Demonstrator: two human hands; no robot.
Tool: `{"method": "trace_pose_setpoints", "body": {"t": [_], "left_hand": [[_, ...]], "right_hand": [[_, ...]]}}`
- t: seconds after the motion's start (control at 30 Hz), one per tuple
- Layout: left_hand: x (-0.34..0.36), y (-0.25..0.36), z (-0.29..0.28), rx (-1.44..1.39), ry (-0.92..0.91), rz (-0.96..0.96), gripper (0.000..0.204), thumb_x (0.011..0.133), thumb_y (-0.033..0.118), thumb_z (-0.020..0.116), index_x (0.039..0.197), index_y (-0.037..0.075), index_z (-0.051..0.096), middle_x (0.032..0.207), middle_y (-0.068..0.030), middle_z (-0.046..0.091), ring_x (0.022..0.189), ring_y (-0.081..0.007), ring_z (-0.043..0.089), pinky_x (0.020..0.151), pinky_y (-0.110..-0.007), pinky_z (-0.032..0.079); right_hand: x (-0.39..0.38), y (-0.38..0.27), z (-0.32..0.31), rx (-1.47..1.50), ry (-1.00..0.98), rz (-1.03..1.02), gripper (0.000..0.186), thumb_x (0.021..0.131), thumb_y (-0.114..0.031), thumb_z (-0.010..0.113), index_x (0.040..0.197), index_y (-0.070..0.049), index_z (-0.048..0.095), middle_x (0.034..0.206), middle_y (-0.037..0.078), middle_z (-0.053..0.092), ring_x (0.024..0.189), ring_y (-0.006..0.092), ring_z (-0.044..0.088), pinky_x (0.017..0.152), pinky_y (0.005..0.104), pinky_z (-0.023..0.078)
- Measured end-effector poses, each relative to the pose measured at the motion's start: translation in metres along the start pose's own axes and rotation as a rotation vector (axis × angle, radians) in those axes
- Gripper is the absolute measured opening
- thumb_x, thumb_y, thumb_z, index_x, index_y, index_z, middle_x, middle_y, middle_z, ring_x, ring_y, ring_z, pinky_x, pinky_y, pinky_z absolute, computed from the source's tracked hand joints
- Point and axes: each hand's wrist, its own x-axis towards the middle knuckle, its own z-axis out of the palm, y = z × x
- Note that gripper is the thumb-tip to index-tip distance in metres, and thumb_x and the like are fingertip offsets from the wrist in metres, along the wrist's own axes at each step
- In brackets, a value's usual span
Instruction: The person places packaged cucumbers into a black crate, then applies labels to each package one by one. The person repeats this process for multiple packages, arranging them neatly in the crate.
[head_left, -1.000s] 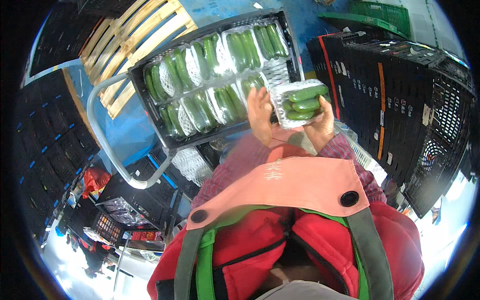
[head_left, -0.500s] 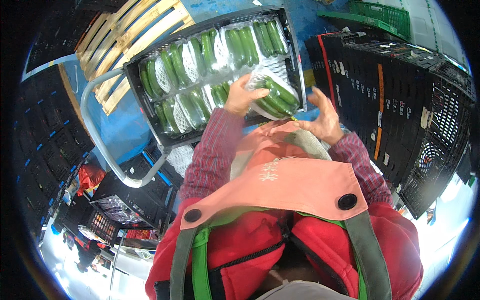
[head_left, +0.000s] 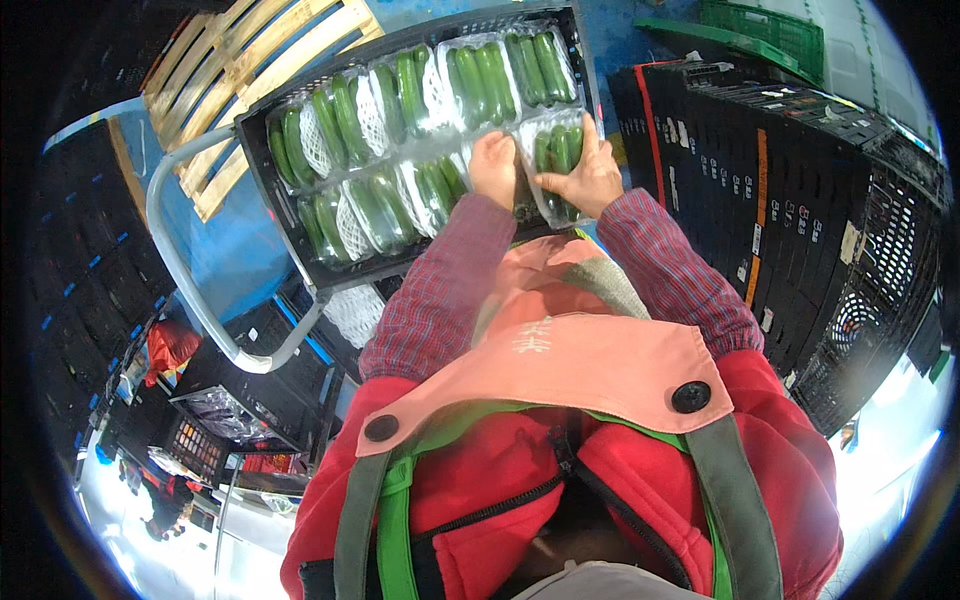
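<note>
Black plastic crate (head_left: 275,215) filled with wrapped cucumber packs, last cucumber pack (head_left: 556,160) at crate's near right corner, left hand (head_left: 494,168) curled, gripping its left edge, right hand (head_left: 585,178) spread flat, pressing it down

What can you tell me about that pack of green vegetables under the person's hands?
The pack is a clear film-wrapped tray of several long dark green vegetables, like cucumbers or courgettes, lying side by side. It sits at the near right corner of a black plastic crate beside similar packs. The right hand rests flat on it; the left hand presses at its left edge.
</note>
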Motion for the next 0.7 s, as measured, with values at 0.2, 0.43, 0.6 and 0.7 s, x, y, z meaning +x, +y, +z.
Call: {"method": "trace_pose_setpoints", "body": {"t": [0.2,0.43,0.6,0.7], "left_hand": [[-0.036,-0.001,-0.003,1.191,-0.301,0.725,0.054,0.08,0.003,0.06,0.132,-0.008,0.047,0.141,-0.0281,0.044,0.137,-0.0434,0.036,0.114,-0.044,0.033],[-0.054,-0.006,-0.014,1.572,-0.308,0.749,0.058,0.085,0.018,0.053,0.137,-0.007,0.046,0.151,-0.0182,0.037,0.146,-0.035,0.024,0.117,-0.058,0.019],[-0.055,-0.016,-0.022,1.557,-0.3,0.755,0.058,0.085,0.019,0.054,0.139,-0.001,0.047,0.152,-0.0118,0.036,0.147,-0.0294,0.021,0.112,-0.069,0.016],[-0.055,-0.014,-0.025,1.565,-0.339,0.702,0.061,0.083,0.018,0.056,0.14,0.0,0.044,0.153,-0.0122,0.035,0.148,-0.0295,0.019,0.113,-0.067,0.016]], "right_hand": [[0.022,-0.017,0.011,-0.383,-0.08,0.043,0.112,0.068,-0.042,0.079,0.152,0.0,0.019,0.116,0.035,0.051,0.103,0.0483,0.056,0.091,0.0486,0.047],[0.01,-0.024,0.022,-0.373,0.035,0.028,0.109,0.068,-0.036,0.082,0.15,0.001,0.019,0.128,0.03,0.042,0.108,0.0495,0.055,0.095,0.0492,0.047],[0.016,-0.027,0.027,-0.379,-0.062,0.161,0.111,0.068,-0.035,0.081,0.15,0.002,0.015,0.132,0.027,0.039,0.112,0.0457,0.053,0.094,0.0513,0.046],[0.013,-0.027,0.037,-0.414,-0.005,0.122,0.11,0.069,-0.035,0.081,0.15,0.002,0.015,0.133,0.027,0.039,0.116,0.0456,0.049,0.097,0.0515,0.045]]}}
